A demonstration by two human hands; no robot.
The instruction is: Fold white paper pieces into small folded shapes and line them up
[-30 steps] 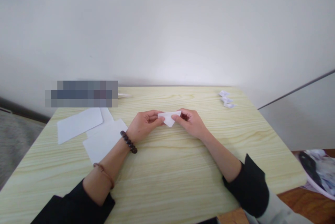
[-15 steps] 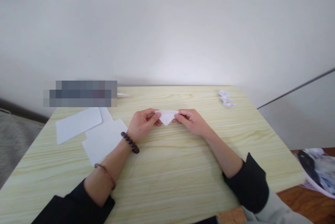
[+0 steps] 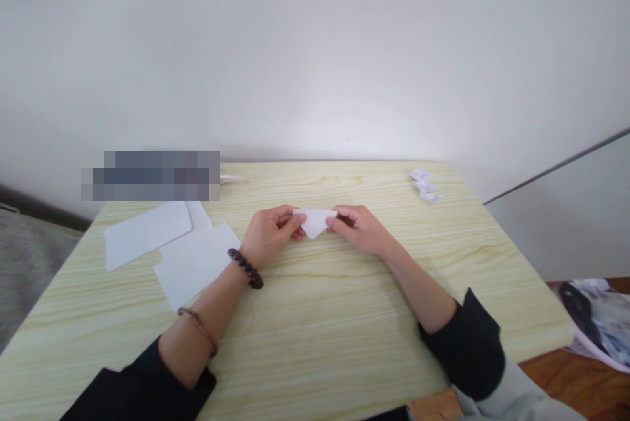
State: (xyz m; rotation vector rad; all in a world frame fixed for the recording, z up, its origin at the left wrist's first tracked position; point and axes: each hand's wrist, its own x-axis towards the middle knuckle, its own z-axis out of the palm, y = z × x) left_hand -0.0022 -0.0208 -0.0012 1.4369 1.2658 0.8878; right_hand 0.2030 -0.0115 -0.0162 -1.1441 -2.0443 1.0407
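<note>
Between my hands is a small folded white paper (image 3: 315,218), its long straight edge at the top and a blunt point hanging toward me. My left hand (image 3: 270,229) pinches its left end, thumb in front and fingers behind. At the other end, my right hand (image 3: 358,227) pinches it the same way. Both hands are held over the middle of the wood-grain table (image 3: 315,329). The fingers behind the paper are partly hidden.
White paper sheets (image 3: 147,234) overlap at the left, beside my left forearm. A pixelated block (image 3: 152,177) hides something behind them. Several small folded white paper pieces (image 3: 424,186) lie at the back right. A pink-rimmed bin (image 3: 598,322) stands off the table's right side.
The paper's upper part has been turned down toward me, with a flap edge now crossing above the point. My thumbs have shifted slightly on it; both hands stay in place.
</note>
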